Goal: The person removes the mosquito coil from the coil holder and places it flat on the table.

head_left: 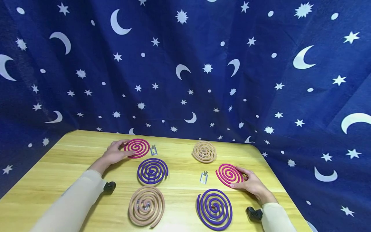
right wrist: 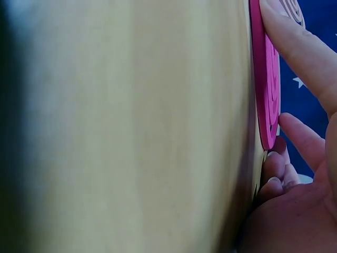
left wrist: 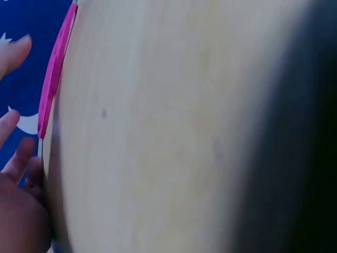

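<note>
Left grip (head_left: 114, 154): wide, thumb and fingers spread around the left edge of the left pink coil (head_left: 137, 149); firm contact cannot be told. Right grip (head_left: 252, 183): holds the right pink coil (head_left: 230, 174) by its right edge, thumb opposing fingers. Left metal stand (head_left: 153, 150) sits on the bench (head_left: 179, 193) just right of the left pink coil; right metal stand (head_left: 204, 178) sits left of the right pink coil. Purple coils (head_left: 152, 171) and tan coils (head_left: 132, 206) are nearby.
</note>
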The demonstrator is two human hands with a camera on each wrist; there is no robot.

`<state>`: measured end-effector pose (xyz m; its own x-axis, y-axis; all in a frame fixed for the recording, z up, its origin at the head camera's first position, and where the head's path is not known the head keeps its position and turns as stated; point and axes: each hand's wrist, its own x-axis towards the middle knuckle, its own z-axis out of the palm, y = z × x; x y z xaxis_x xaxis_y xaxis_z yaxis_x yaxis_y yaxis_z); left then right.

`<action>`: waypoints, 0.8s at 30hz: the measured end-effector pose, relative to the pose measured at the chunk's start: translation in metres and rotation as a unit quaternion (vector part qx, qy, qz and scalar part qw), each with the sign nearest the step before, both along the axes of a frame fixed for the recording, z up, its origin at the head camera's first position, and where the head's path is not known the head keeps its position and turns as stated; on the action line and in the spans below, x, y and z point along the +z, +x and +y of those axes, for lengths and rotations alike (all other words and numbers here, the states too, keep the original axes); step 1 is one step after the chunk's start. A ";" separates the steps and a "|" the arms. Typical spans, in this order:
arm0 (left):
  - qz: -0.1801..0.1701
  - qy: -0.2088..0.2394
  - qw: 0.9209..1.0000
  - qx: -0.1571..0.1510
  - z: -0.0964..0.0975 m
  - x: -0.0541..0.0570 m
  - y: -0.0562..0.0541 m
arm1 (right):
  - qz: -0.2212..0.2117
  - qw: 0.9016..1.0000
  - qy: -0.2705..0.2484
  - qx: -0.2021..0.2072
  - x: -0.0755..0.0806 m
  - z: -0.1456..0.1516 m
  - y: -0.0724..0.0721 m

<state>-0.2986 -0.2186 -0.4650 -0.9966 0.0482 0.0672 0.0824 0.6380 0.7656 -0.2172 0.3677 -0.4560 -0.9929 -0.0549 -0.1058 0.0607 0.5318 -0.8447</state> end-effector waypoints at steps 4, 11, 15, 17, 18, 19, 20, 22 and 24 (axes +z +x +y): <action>0.019 0.056 0.998 0.022 0.002 0.001 -0.001 | -0.003 1.000 0.008 -0.006 0.000 -0.001 0.000; 0.040 0.117 0.992 -0.031 0.012 0.008 0.001 | -0.002 1.000 0.011 -0.004 0.000 -0.001 -0.002; 0.012 0.145 0.984 -0.104 0.019 0.011 0.004 | -0.001 1.000 0.010 -0.001 -0.001 0.000 -0.001; 0.002 0.154 0.980 -0.127 0.022 0.012 0.007 | -0.003 1.000 0.008 -0.005 -0.002 -0.001 0.000; -0.001 0.157 0.978 -0.137 0.023 0.013 0.008 | -0.003 1.000 0.008 -0.005 -0.002 0.000 -0.001; -0.003 0.160 0.976 -0.145 0.024 0.014 0.009 | -0.004 1.000 0.007 -0.006 -0.002 0.000 -0.001; -0.003 0.161 0.975 -0.153 0.025 0.015 0.010 | -0.003 1.000 0.006 -0.006 -0.002 0.000 -0.001; -0.004 0.160 0.973 -0.165 0.026 0.016 0.012 | -0.001 1.000 0.010 -0.007 -0.002 0.000 -0.001; -0.008 0.154 0.973 -0.174 0.027 0.017 0.014 | 0.000 1.000 0.011 -0.005 -0.002 0.000 -0.002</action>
